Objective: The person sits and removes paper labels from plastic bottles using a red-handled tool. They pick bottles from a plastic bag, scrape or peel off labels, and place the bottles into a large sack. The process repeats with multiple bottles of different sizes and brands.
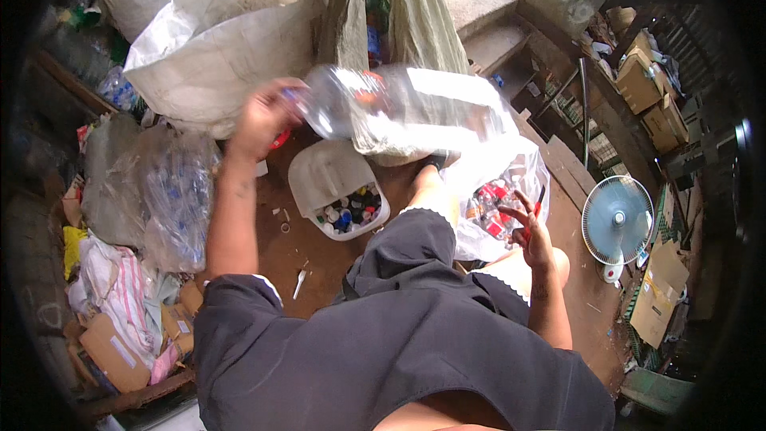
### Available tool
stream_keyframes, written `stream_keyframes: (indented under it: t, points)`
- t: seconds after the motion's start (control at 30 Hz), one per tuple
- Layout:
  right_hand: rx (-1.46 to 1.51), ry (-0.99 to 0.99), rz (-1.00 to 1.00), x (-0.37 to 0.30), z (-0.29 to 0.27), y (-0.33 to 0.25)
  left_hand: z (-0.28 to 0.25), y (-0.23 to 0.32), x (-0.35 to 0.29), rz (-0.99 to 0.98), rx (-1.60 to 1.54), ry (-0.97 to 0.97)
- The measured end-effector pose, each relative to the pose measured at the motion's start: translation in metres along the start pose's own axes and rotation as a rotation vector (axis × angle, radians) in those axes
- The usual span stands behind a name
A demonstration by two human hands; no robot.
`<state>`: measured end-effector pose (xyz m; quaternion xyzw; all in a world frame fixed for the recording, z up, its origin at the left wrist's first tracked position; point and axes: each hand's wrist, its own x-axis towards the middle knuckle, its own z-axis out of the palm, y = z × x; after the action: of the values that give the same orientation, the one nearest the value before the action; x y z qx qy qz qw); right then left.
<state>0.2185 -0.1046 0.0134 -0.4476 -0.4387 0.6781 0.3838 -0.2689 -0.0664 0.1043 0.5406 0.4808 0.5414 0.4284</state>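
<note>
My left hand [265, 118] is closed round the neck of a big clear plastic bottle [335, 104], which lies sideways in the air and is smeared by motion. In my right hand [536, 238], above my knee, is a slim red-handled tool [538, 209] with a dark tip; its exact kind is too small to tell. Some of that hand's fingers are stretched out. Below the bottle stands a white plastic tub [307, 174] of mixed bottle caps [348, 212]. Beside my right hand, a clear plastic bag [527, 161] holds small bottles with red labels [493, 206].
Big white woven sacks [231, 56] stand ahead on the left. A greenish sack [423, 24] hangs ahead. Left are bagged clear bottles [175, 199] and cardboard [116, 351]. A blue fan [617, 219] stands right, near cardboard boxes [642, 84]. A white plastic piece [300, 283] lies on the floor.
</note>
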Motion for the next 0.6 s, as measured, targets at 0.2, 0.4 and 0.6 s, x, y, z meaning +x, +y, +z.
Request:
stream_keyframes:
  t: [0.2,0.4,0.6]
  points:
    - [0.017,0.136,0.126,0.001,-0.019,0.018,-0.081,0.071,0.076,0.011,-0.232,0.531]
    - [0.082,0.359,-0.042,0.011,-0.049,0.023,0.048,0.004,0.082,0.012,-0.002,0.121]
    - [-0.115,0.565,0.047,0.050,-0.154,0.037,0.190,-0.071,0.079,-0.070,0.027,-0.115]
